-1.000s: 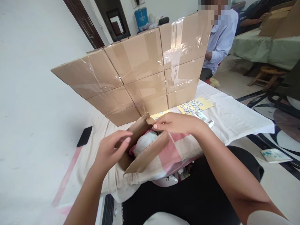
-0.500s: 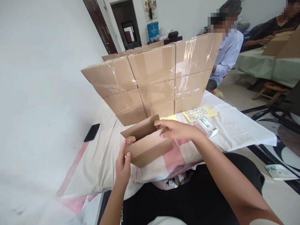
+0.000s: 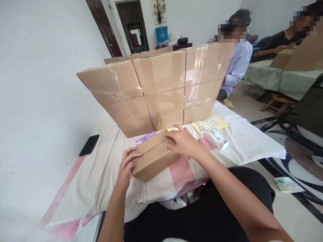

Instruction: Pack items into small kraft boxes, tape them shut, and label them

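White cloth [image 3: 252,141] with pink patches covers the table, bearing an upright wall of taped cardboard boxes [image 3: 164,74]. Before it sits a small cardboard box [image 3: 158,159], its top flaps [image 3: 151,143] folded over. Fingers loosely spread, the left hand [image 3: 127,164] touches its left end; the right hand [image 3: 185,141] lies over the other, thumb apart from curved fingers. Nearby are a yellow sheet [image 3: 222,124], a white device [image 3: 218,139], a black phone [image 3: 89,145] and, just behind the box, a purple packet [image 3: 145,138].

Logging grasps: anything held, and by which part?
Small cardboard box: left hand at its left end, right hand across the top's right end. Gripped or merely pressed, I can't tell.
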Available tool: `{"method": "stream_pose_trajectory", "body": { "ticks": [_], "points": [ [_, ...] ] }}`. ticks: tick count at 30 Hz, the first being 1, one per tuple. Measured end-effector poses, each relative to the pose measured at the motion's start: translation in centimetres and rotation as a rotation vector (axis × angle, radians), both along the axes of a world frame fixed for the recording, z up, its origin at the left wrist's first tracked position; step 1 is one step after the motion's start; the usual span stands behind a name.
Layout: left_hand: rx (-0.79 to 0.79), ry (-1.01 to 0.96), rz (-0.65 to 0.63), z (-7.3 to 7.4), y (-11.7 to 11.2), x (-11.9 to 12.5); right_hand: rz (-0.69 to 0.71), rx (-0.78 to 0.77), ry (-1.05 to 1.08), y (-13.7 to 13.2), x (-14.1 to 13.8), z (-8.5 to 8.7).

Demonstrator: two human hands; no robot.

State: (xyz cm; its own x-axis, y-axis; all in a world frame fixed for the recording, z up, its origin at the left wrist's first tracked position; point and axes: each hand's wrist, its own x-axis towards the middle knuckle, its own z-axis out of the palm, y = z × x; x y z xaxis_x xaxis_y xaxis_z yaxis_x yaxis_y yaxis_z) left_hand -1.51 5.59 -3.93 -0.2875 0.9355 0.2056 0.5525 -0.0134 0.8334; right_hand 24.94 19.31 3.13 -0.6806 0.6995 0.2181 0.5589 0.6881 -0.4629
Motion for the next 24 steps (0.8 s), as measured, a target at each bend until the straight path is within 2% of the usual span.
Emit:
{"method": "stream_pose_trajectory", "body": {
  "ticks": [3,6,9,11,13,16,20,22,24],
  "points": [
    [-0.035,0.293,0.014,1.3,-0.9,1.1,0.055,-0.045,-0.115,-0.3,0.1,0.6],
    [-0.109,0.615,0.034,2.3,-1.8,3.6,0.028,-0.018,-0.184,-0.8,-0.1,0.8],
    [-0.168,0.822,0.071,2.6,-1.8,6.1,0.025,-0.037,-0.201,-0.9,0.0,1.0],
    [-0.169,0.907,0.094,2.4,-1.2,6.7,0.037,-0.105,-0.143,-0.4,0.7,1.4],
    [-0.152,0.943,0.098,2.2,-0.5,6.2,-0.017,-0.159,-0.067,0.7,1.9,1.6],
    [-0.133,0.956,0.046,2.0,0.7,4.3,-0.213,-0.129,0.01,2.9,5.1,1.4],
    [-0.117,0.971,-0.043,1.9,2.1,1.2,-0.532,-0.104,0.047,5.5,11.0,-0.4],
    [-0.113,0.969,-0.082,2.0,2.8,0.1,-0.677,-0.165,0.064,6.2,13.6,-1.3],
    [-0.103,0.953,-0.119,1.9,3.4,-0.7,-0.76,-0.232,0.097,6.4,15.3,-2.1]
  ]
}}
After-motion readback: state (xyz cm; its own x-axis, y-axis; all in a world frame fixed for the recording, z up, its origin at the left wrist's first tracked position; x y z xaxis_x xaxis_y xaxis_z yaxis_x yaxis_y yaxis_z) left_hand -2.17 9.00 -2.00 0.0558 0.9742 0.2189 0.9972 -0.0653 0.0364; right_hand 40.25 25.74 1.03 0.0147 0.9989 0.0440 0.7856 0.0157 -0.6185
